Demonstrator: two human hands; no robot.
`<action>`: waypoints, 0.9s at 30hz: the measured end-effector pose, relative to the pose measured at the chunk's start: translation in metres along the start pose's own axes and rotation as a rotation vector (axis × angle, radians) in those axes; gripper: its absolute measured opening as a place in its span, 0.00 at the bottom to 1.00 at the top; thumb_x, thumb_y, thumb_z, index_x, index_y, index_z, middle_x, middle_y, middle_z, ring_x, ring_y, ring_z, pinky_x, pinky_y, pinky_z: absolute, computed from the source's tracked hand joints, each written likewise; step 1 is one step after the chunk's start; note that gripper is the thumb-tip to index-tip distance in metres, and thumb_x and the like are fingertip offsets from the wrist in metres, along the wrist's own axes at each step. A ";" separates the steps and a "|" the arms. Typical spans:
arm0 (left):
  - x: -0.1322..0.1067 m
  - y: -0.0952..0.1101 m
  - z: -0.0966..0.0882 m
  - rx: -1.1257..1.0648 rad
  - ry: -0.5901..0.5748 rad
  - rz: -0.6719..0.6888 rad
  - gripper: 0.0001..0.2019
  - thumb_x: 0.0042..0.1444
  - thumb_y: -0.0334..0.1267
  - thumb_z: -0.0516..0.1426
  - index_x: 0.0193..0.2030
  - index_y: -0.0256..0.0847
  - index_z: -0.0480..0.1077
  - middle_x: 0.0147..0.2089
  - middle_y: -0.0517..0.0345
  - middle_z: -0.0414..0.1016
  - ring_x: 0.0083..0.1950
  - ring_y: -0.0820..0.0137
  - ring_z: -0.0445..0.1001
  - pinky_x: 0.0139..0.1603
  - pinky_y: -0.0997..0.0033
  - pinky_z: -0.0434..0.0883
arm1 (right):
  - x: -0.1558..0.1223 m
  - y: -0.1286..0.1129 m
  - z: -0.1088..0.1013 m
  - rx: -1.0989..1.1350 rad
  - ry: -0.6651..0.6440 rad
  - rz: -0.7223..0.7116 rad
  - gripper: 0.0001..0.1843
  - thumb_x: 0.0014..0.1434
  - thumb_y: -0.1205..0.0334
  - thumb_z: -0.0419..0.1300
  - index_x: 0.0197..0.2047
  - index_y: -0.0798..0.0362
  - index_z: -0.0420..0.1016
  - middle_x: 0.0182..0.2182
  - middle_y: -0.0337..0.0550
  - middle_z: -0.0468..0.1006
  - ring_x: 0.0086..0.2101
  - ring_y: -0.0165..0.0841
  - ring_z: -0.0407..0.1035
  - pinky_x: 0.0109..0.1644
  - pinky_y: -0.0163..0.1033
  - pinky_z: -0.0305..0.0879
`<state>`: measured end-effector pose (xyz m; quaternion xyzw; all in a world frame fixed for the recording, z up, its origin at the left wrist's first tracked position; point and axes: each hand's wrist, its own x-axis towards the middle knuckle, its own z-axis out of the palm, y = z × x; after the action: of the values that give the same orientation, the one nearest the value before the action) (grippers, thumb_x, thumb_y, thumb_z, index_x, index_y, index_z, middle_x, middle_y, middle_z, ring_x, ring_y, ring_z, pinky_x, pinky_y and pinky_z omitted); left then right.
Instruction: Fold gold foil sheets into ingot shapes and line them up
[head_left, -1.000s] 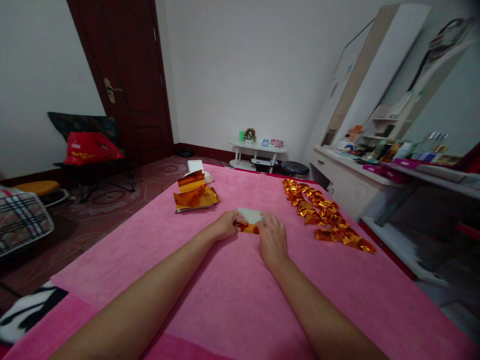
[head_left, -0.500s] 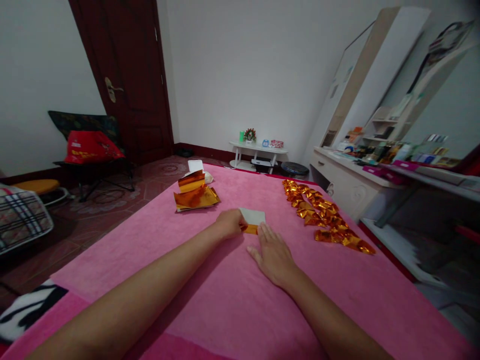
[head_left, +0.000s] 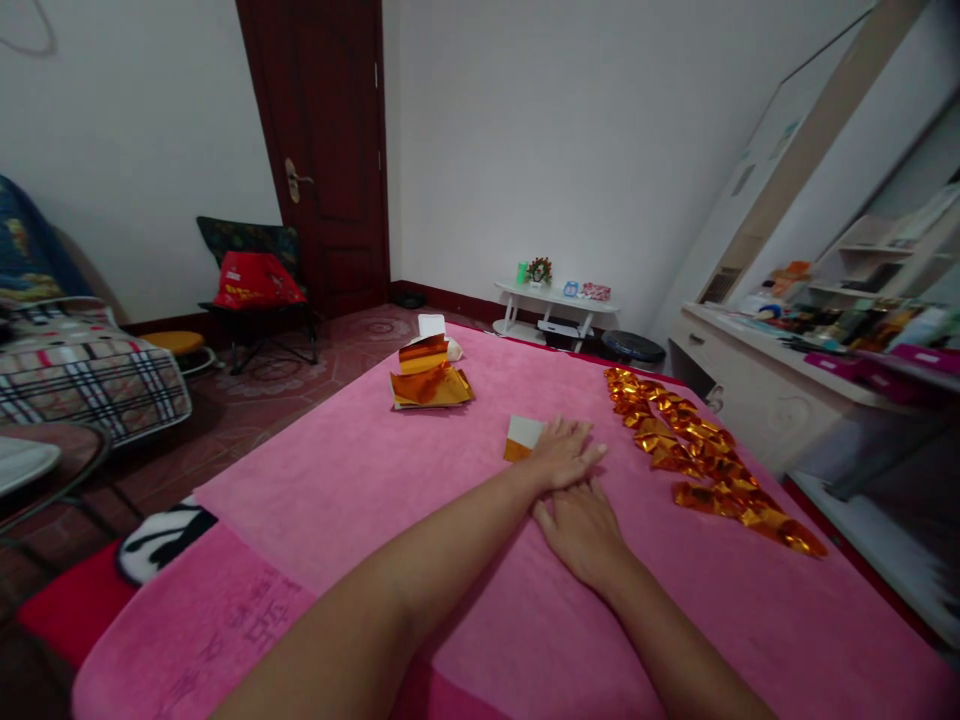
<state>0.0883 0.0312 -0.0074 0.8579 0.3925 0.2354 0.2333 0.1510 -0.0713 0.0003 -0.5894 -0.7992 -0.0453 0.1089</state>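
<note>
A small sheet of gold foil paper [head_left: 525,432] lies on the pink cloth, its pale back up and a gold strip folded along the near edge. My left hand [head_left: 564,453] rests flat across the sheet's right part, fingers stretched out to the right, hiding that side. Just below it lies my right hand [head_left: 586,530], flat with its fingers spread; their tips reach to the left hand and are partly covered by it.
A loose stack of gold foil sheets [head_left: 431,388] sits farther left, in front of a white container [head_left: 431,325]. Rows of crumpled-looking folded gold foil pieces [head_left: 690,440] run along the right side. A cluttered dresser [head_left: 772,375] stands beyond the right edge.
My left hand has let go of the sheet's left edge and slid right across it, over the right hand's fingertips. The view has turned left.
</note>
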 end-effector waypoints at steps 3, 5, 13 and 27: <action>-0.002 -0.005 -0.004 0.056 -0.007 0.015 0.36 0.60 0.61 0.34 0.69 0.40 0.45 0.71 0.49 0.43 0.72 0.55 0.34 0.68 0.48 0.39 | -0.001 0.000 0.001 0.008 -0.047 0.042 0.33 0.62 0.52 0.46 0.66 0.60 0.53 0.64 0.57 0.56 0.63 0.48 0.47 0.63 0.57 0.40; -0.004 -0.009 -0.007 0.100 0.002 0.000 0.37 0.60 0.61 0.33 0.69 0.39 0.44 0.71 0.47 0.43 0.71 0.54 0.34 0.68 0.48 0.40 | -0.002 -0.001 0.002 0.019 -0.074 0.073 0.34 0.62 0.49 0.44 0.66 0.61 0.53 0.64 0.58 0.55 0.63 0.48 0.47 0.63 0.57 0.41; -0.031 -0.054 -0.038 0.398 0.036 -0.145 0.33 0.62 0.57 0.39 0.68 0.40 0.47 0.70 0.45 0.45 0.71 0.53 0.36 0.66 0.45 0.40 | -0.002 0.001 0.002 0.020 -0.166 0.133 0.39 0.63 0.46 0.41 0.68 0.65 0.44 0.67 0.56 0.42 0.66 0.44 0.35 0.65 0.56 0.35; -0.048 -0.055 -0.054 0.512 -0.012 -0.310 0.27 0.62 0.43 0.45 0.68 0.43 0.49 0.71 0.50 0.42 0.71 0.52 0.37 0.66 0.43 0.39 | 0.066 -0.077 0.017 0.497 0.070 0.177 0.49 0.61 0.39 0.40 0.68 0.72 0.32 0.67 0.61 0.32 0.66 0.43 0.26 0.67 0.49 0.31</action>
<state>-0.0021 0.0378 -0.0086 0.8199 0.5643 0.0854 0.0450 0.0570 -0.0295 0.0036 -0.6102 -0.7270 0.1416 0.2813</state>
